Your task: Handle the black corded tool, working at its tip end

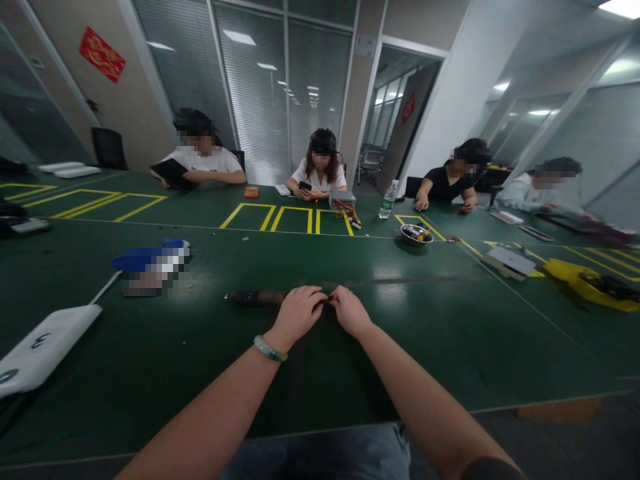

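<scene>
On the green table in front of me lies a long dark cylindrical tool (257,298), much like an electric screwdriver, its narrow tip pointing left. My left hand (301,310), with a pale green bangle (270,349) at the wrist, is closed over the tool's right part and hides much of it. Close beside it, my right hand (351,312) is closed with fingertips pinched at the tool's right end. Whatever small piece sits between those fingertips is too dark and covered to name.
A white power bank (47,350) lies at left, its cable running to a blurred-out item (155,268). Farther off are a metal bowl (417,235) of small parts, a water bottle (389,200), wires (347,212) and a yellow bag (575,280). Several people sit across the table (430,347).
</scene>
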Demonstrator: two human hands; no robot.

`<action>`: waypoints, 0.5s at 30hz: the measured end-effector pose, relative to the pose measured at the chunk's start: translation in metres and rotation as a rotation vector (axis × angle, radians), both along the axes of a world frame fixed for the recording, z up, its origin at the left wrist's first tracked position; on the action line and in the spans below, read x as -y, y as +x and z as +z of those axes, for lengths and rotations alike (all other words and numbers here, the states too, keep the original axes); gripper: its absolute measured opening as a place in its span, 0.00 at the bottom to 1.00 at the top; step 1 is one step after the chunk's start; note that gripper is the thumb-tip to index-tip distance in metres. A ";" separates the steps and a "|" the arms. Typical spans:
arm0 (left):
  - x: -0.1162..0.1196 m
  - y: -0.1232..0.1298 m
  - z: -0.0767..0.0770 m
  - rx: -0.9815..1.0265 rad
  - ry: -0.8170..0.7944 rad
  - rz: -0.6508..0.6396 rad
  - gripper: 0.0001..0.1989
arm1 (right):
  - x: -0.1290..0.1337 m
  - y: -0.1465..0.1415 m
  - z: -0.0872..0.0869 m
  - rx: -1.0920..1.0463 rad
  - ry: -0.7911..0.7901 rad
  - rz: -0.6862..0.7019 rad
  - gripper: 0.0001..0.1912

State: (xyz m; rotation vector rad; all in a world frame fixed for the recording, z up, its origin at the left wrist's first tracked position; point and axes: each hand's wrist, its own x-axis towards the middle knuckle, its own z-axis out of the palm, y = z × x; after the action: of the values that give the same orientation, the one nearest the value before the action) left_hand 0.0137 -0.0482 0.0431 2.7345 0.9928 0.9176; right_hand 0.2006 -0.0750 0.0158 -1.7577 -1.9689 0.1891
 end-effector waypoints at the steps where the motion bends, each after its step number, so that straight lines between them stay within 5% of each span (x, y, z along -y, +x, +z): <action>1: 0.000 -0.001 0.000 0.010 0.004 -0.005 0.14 | 0.000 -0.001 0.000 0.004 0.001 -0.010 0.03; 9: 0.004 -0.010 0.010 0.052 -0.015 -0.096 0.15 | 0.000 0.009 0.010 0.056 0.000 -0.057 0.02; 12: 0.007 -0.014 0.015 0.035 -0.059 -0.155 0.14 | 0.007 0.047 0.017 0.093 -0.033 -0.130 0.01; 15: 0.008 -0.017 0.017 0.015 -0.085 -0.193 0.12 | 0.031 0.114 0.020 0.155 -0.089 -0.254 0.02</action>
State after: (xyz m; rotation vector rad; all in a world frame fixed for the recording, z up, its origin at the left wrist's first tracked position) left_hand -0.0033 -0.0564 0.0600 2.6895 0.7309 0.8425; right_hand 0.3148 -0.1057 0.0363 -2.1168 -1.8419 0.0556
